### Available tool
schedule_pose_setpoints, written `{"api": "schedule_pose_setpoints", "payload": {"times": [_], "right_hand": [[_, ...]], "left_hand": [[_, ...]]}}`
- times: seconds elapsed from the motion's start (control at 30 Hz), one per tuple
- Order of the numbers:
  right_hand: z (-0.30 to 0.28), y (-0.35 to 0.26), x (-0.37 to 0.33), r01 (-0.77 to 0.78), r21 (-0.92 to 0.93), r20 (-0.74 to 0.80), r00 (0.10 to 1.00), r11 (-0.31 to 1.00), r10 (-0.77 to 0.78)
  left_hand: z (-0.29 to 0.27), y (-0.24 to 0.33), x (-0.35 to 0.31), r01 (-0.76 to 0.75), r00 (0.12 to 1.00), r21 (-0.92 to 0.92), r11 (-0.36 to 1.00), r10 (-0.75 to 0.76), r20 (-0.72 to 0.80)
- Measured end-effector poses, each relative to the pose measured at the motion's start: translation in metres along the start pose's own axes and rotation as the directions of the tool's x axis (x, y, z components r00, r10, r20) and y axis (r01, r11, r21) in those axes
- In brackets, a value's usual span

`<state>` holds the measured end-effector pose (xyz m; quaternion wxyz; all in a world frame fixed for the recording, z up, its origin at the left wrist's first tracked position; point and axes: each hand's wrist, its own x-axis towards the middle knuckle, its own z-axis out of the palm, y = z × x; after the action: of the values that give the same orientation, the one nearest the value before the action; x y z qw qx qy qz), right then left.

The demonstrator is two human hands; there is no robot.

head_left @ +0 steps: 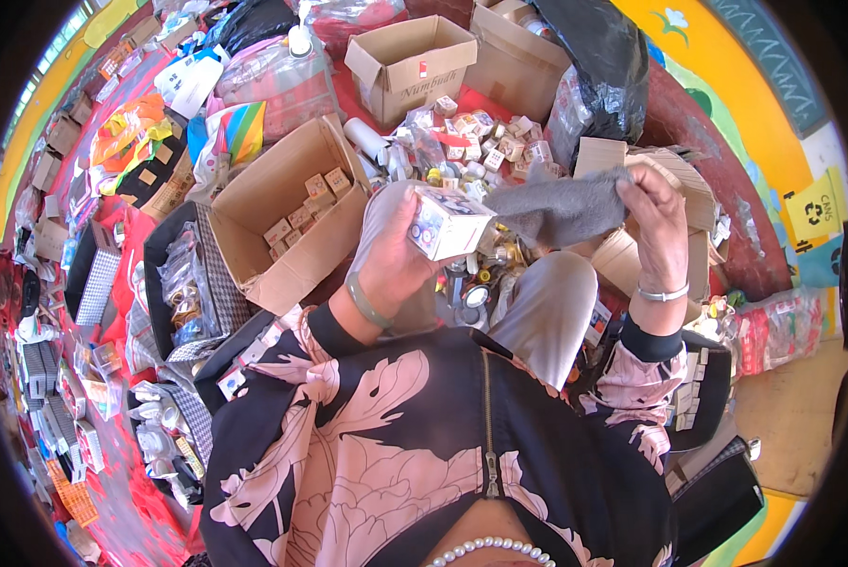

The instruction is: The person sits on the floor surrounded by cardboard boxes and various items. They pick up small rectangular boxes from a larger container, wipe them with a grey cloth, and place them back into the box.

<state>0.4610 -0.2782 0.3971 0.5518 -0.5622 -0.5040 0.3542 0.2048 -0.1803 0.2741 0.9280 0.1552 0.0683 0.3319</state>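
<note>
My left hand (pixel 393 269) grips a small white carton (pixel 449 225) with printed round pictures on its side. From my right hand (pixel 657 219), raised at the right, a dark grey cloth (pixel 564 211) stretches leftward, pinched at its end. The cloth's left end comes up close beside the carton; whether they touch I cannot tell. Beyond both hands lies a heap of small cartons (pixel 512 148). Nearest my left hand is an open cardboard box (pixel 312 253) with several small cartons (pixel 318 192) inside. My knees show under my hands, with loose small items between them.
Another open cardboard box (pixel 407 59) stands at the back, next to a black plastic bag (pixel 608 61). Black-lined bins (pixel 183 283) of wrapped goods line the left. A torn cardboard box (pixel 693 194) is behind my right hand. Stacked goods (pixel 51 378) cover the far left floor.
</note>
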Motion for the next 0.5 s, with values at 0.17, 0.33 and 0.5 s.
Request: {"api": "schedule_pose_setpoints", "payload": {"times": [0.17, 0.33, 0.5], "right_hand": [[0.007, 0.001, -0.002, -0.039, 0.28, 0.022, 0.999, 0.959, 0.034], [0.04, 0.025, -0.028, 0.339, 0.04, 0.038, 0.939, 0.94, -0.341], [0.081, 0.026, -0.011, 0.724, -0.384, 0.319, 0.686, 0.573, -0.654]], "left_hand": [[0.01, 0.003, 0.001, -0.115, 0.991, -0.014, 0.993, 0.116, 0.072], [0.035, 0.003, 0.005, 0.032, 0.999, -0.097, 0.995, -0.035, -0.028], [0.067, -0.023, 0.0, 0.079, 0.996, -0.012, 0.997, -0.079, -0.026]]}}
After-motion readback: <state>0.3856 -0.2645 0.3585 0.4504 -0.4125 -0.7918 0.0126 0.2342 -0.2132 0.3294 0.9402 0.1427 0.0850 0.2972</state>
